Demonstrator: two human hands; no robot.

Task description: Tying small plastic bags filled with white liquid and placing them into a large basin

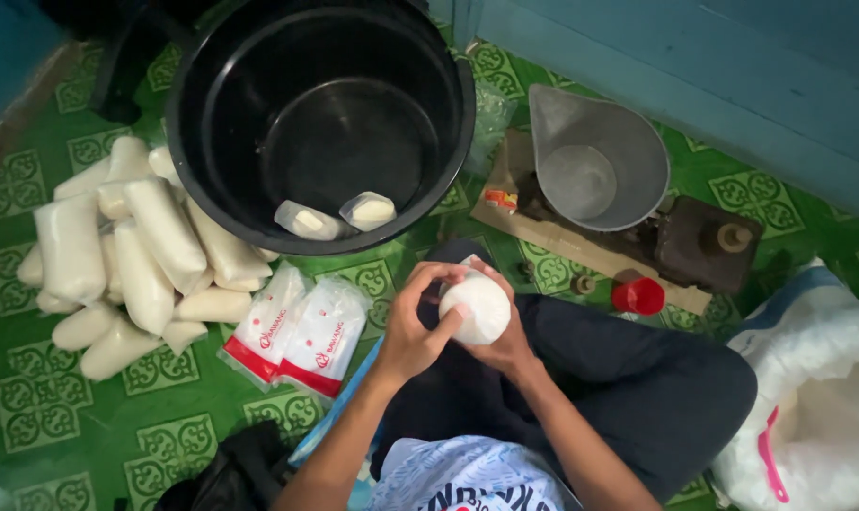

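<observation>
Both hands, the left hand [408, 331] and the right hand [505, 341], grip a small white bag [475, 308] over the lap. Judging by this, keeping its neck pinched tight prevents spills.

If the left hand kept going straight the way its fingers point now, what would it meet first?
The left hand points right, its fingers wrapped over the white bag, already touching it. Beyond lies the right hand; depth between them is hard to judge.
</observation>
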